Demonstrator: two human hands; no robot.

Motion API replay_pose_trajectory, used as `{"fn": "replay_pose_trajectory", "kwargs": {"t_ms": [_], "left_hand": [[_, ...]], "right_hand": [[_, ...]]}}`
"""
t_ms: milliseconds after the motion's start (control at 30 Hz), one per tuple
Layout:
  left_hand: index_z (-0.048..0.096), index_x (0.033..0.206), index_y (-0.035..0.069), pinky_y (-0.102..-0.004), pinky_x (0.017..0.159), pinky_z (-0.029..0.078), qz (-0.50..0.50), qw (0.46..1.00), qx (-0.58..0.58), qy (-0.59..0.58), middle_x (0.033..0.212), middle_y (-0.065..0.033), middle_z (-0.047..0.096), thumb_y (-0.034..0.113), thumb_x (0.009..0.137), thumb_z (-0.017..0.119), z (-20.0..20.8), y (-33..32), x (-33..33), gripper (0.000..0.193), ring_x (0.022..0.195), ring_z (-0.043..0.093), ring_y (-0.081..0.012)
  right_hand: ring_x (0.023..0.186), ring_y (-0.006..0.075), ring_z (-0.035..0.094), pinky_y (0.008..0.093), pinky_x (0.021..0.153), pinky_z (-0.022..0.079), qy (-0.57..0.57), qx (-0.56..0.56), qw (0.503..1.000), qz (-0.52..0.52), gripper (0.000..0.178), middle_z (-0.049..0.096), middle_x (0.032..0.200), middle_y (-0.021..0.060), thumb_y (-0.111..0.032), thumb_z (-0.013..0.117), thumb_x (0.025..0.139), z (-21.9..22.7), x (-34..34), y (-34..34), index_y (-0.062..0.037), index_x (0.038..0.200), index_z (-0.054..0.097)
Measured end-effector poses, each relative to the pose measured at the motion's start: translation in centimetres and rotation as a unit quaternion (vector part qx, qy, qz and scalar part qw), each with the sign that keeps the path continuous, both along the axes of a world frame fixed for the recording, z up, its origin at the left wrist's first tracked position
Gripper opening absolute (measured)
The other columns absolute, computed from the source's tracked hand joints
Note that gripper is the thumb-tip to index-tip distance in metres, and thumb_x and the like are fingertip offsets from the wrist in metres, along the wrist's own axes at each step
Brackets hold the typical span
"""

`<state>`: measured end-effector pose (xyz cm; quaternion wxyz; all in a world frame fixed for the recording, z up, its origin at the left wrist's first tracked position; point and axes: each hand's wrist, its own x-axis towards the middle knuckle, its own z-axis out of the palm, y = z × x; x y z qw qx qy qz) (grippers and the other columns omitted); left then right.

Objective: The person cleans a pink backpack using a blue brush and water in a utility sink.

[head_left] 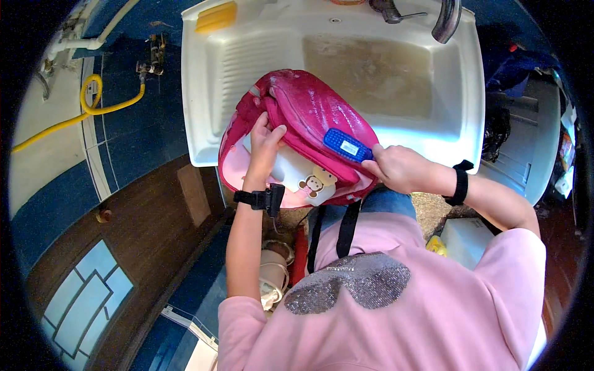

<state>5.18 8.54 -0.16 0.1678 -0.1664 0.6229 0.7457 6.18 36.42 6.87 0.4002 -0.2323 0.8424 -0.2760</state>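
A wet magenta backpack [318,111] with whitish suds lies across the front edge of the white sink [193,123]. Its pale pink panel with a cartoon monkey faces me, and two black straps hang down against my legs. My left hand [266,145] grips the bag's fabric at its left part; the fingertips are partly hidden in the folds. In my right hand [402,170] is the handle end of a blue scrubbing brush [348,145]. The brush rests on the magenta side with its back up, so its bristles are hidden.
Murky water [371,74] stands in the basin, below a metal faucet [447,21]. A yellow bar [216,17] sits at the sink's back left corner, above the ribbed washboard. On the left wall hangs a yellow hose [114,110]. A grey washing machine [523,142] stands right.
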Motion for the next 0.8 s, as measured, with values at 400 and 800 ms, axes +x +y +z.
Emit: {"fn": "replay_pose_trajectory", "kwargs": {"t_ms": [400,800], "left_hand": [[0.043,0.114,0.001,-0.0244,0.067,0.051,-0.021,1.0,0.003,-0.007,0.101,-0.0072,0.057,0.002,0.081,0.049,0.4,0.3,-0.3,0.033,0.083,0.059,-0.0121],[0.047,0.108,0.004,-0.0196,0.058,0.047,0.016,1.0,0.012,0.003,0.094,-0.0021,0.058,0.003,0.08,0.051,0.4,0.6,-0.1,0.029,0.074,0.056,-0.0066]], "right_hand": [[0.065,0.0441,0.056,0.0489,0.059,0.045,0.151,-0.126,0.975,-0.105,0.041,0.055,0.064,0.027,-0.033,0.042,0.089,-4.2,-8.7,-9.3,0.0055,0.076,0.049],[0.061,0.0411,0.058,0.0473,0.055,0.046,0.102,-0.039,0.993,-0.039,0.039,0.057,0.064,0.0253,-0.033,0.042,0.089,-1.7,-2.9,-5.2,0.0052,0.081,0.046]]}}
